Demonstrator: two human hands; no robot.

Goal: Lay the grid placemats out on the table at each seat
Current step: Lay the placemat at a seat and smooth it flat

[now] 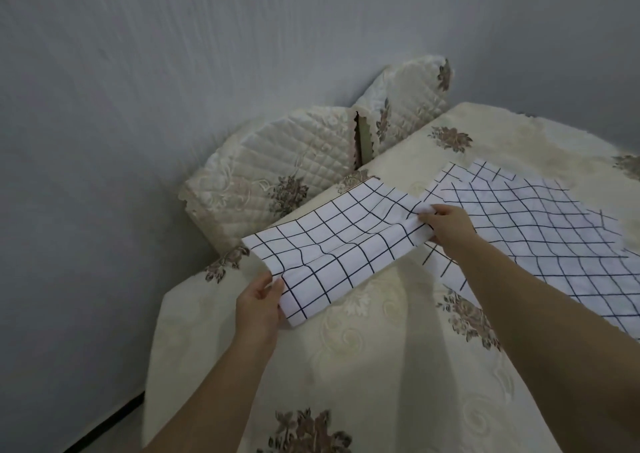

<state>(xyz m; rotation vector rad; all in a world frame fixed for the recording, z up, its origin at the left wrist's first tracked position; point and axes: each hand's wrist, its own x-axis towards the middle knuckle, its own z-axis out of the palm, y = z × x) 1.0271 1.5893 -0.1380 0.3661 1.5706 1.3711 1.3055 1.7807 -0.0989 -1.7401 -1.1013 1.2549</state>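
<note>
Placemat (332, 241) hangs stretched over the near table corner, the left hand (258, 302) pinching its near end, the right hand (446, 224) gripping its far end. Likely step: spreading it at this seat. Next, lower it flat on the tablecloth (374, 366), beside the loose placemats (540, 231); two covered chairs (277, 172) stand behind.
</note>
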